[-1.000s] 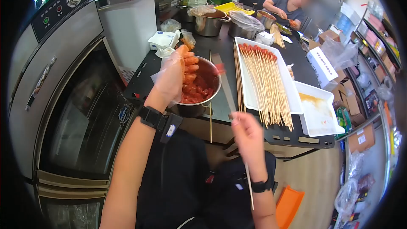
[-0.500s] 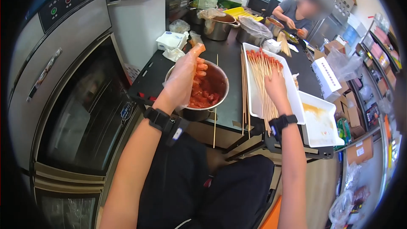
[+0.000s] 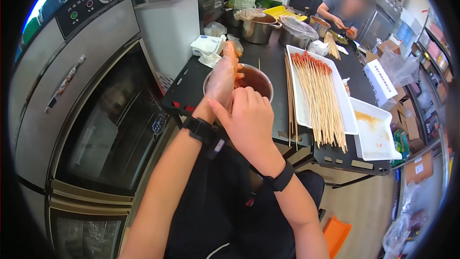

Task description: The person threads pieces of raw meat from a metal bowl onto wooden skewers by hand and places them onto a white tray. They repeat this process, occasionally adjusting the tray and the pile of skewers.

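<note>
My left hand point(image 3: 223, 79), in a clear plastic glove with red stains at the fingertips, is over a metal pot point(image 3: 270, 86). Its fingers show partly, slightly bent and apart, with nothing visible in them. My right hand point(image 3: 251, 120) is bare and curled at the front of the pot, with its thumb near the left wrist. What its fingers hold is hidden. Behind the pot's rim shows the tip of a stick point(image 3: 259, 64). To the right, skewers point(image 3: 316, 96) with red pieces at their far ends lie in a white tray point(image 3: 352, 123).
Loose sticks point(image 3: 291, 110) lie left of the tray. A second white tray point(image 3: 371, 151) holds brownish liquid. Large pots point(image 3: 258, 31) and a tissue pack point(image 3: 207, 44) stand farther back. Across the table sits another person point(image 3: 342, 17). An oven point(image 3: 105, 115) is at my left.
My right hand has left the skewers in the tray and moved left to the front of the pot, beside my left wrist. The left hand stays over the pot. The view has shifted slightly.
</note>
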Demonstrator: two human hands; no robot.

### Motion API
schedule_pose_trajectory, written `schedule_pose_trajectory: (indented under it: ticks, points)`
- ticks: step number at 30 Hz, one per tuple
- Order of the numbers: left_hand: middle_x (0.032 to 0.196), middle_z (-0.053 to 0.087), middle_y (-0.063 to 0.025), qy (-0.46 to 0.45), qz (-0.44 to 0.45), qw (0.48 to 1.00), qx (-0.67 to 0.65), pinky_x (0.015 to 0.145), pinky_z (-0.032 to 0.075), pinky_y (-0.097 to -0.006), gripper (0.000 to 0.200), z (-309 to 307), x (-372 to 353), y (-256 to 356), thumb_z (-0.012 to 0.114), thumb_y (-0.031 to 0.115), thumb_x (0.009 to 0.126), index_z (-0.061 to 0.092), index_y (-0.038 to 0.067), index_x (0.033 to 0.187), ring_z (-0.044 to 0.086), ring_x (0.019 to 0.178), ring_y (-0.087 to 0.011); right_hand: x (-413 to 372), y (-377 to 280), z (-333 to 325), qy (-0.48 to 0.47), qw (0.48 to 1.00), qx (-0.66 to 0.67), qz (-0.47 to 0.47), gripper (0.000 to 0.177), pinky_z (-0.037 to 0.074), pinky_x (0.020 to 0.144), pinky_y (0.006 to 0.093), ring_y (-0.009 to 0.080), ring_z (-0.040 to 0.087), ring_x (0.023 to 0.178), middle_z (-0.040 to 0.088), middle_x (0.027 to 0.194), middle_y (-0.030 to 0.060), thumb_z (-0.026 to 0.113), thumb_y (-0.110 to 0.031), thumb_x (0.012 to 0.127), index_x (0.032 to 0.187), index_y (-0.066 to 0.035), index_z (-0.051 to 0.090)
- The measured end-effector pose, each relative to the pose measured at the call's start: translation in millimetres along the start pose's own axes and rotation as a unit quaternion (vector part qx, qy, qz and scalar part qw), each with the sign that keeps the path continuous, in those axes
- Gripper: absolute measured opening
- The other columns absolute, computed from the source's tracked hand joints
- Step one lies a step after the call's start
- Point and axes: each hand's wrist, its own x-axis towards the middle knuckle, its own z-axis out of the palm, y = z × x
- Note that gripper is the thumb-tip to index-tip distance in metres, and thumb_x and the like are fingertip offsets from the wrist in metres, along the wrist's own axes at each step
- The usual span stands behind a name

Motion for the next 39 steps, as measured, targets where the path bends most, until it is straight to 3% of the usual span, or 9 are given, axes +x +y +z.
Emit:
schedule_pose_trajectory:
  ticks: [3,6,14,18,24,31,35,37,39]
  points:
    - [0.088,0.055,-0.0096,0.020,0.024,0.999,0.030,0.062,0.045,-0.0253,0.069,-3,4,4,0.050,0.062,0.080,0.052,-0.002,0.107,0.054,0.069,-0.0145,5,-6,8,0.038,0.998,-0.037,-0.019,0.026,0.037,0.058,0.0345,0.0238,0.050,0.063,0.048,0.066,0.0079,0.062,-0.024,0.077,0.070,-0.004,0.048]
    - [0.072,0.049,-0.0009,0.061,0.016,0.996,0.071,0.053,0.038,-0.0232,0.056,3,1,13,0.051,0.061,0.080,0.056,0.005,0.082,0.045,0.059,-0.0092,8,-2,9,0.031,0.995,-0.036,-0.083,0.013,0.036,0.060,0.0341,0.0233,0.049,0.064,0.047,0.065,0.0080,0.058,-0.012,0.073,0.070,-0.004,0.049]
    - [0.078,0.053,-0.0003,-0.002,0.065,0.996,-0.063,0.051,0.039,-0.0218,0.037,-2,-23,12,0.069,0.044,0.075,0.056,0.014,0.092,0.050,0.064,-0.0083,-7,-20,-26,-0.007,0.984,-0.039,-0.176,0.009,0.035,0.063,0.0318,0.0214,0.048,0.066,0.047,0.066,0.0075,0.056,-0.011,0.064,0.070,-0.005,0.051]
    - [0.083,0.060,-0.0064,-0.105,-0.012,0.990,-0.095,0.051,0.049,-0.0266,0.015,-12,-25,8,0.055,0.012,0.088,0.054,0.007,0.102,0.058,0.065,-0.0140,-20,-19,-26,-0.024,0.987,-0.037,-0.151,0.007,0.035,0.063,0.0317,0.0207,0.049,0.066,0.048,0.066,0.0063,0.057,-0.010,0.067,0.070,-0.007,0.052]
    - [0.087,0.060,-0.0070,-0.062,0.047,0.997,0.013,0.062,0.052,-0.0267,0.017,-23,-11,0,0.052,0.012,0.089,0.054,0.004,0.104,0.060,0.073,-0.0139,-23,35,-46,-0.010,0.995,0.096,0.028,0.013,0.040,0.066,0.0400,0.0307,0.054,0.073,0.058,0.077,0.0138,0.052,-0.012,0.085,0.081,-0.001,0.057]
    - [0.084,0.060,-0.0058,-0.061,0.144,0.966,0.208,0.061,0.047,-0.0214,0.016,-27,0,-15,0.055,0.005,0.083,0.057,0.002,0.099,0.057,0.071,-0.0101,-16,88,-69,-0.040,0.946,0.154,0.283,0.017,0.045,0.061,0.0366,0.0296,0.057,0.067,0.058,0.072,0.0163,0.056,-0.017,0.083,0.082,0.000,0.057]
    - [0.080,0.063,-0.0096,-0.161,0.071,0.870,0.460,0.068,0.048,-0.0283,0.014,-19,-18,-5,0.060,0.012,0.079,0.063,0.002,0.087,0.061,0.079,-0.0161,-53,88,-27,-0.193,0.955,0.034,0.224,0.020,0.047,0.067,0.0439,0.0369,0.058,0.075,0.058,0.079,0.0178,0.054,-0.021,0.082,0.080,-0.001,0.055]
    - [0.086,0.064,-0.0123,-0.192,0.113,0.666,0.712,0.073,0.049,-0.0346,0.023,-11,-27,6,0.061,0.027,0.076,0.065,0.007,0.088,0.062,0.083,-0.0254,-61,77,0,-0.227,0.957,-0.015,0.180,0.020,0.049,0.067,0.0448,0.0368,0.059,0.077,0.057,0.082,0.0185,0.057,-0.019,0.079,0.081,0.000,0.054]
    - [0.094,0.063,-0.0136,-0.213,0.091,0.650,0.724,0.080,0.047,-0.0376,0.030,-11,-21,0,0.059,0.035,0.073,0.066,0.012,0.090,0.060,0.088,-0.0307,-68,82,27,-0.228,0.956,-0.058,0.176,0.021,0.050,0.066,0.0443,0.0357,0.060,0.076,0.058,0.082,0.0181,0.059,-0.019,0.078,0.083,0.001,0.054]
